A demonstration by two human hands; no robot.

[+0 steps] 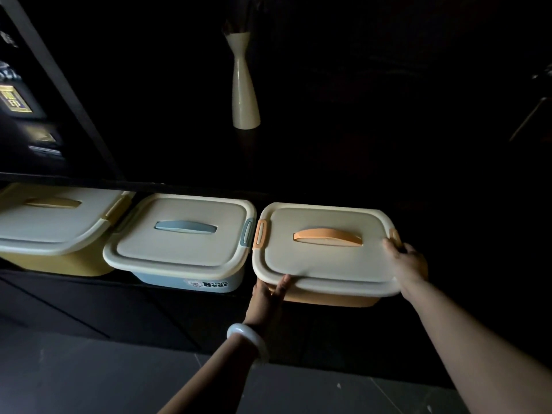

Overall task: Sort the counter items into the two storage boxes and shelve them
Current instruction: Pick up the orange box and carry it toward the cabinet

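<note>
Both forearms reached in from the bottom edge; left wrist wore a pale bangle (248, 339). Left hand (268, 291) sat under the front left corner of the orange box (325, 255), thumb lying up on the lid rim, fingers hidden beneath, gripping that corner. Right hand (407, 261) held the box's right end, fingers curled round the rim beside the right orange latch.

Orange box sat in a dark shelf opening, cream lid on, orange handle flat in its recess, front edge overhanging the shelf lip toward the camera. Left latch touched or nearly touched the grey-blue latch of the blue box (179, 234); no spare room between them. To the right of the orange box the opening ran on dark, unoccupied as far as could be seen. Blue box overhung the lip too, turned slightly. Yellow box (53, 222) stood further left, partly cut by the frame edge, close against the blue one.

Writing: blue box front read "Bear", with smaller words above too small to read. A lit yellow label (15, 100) at far left, text unreadable. White vase (243, 88) stood on the dark level above. Grey floor below.
</note>
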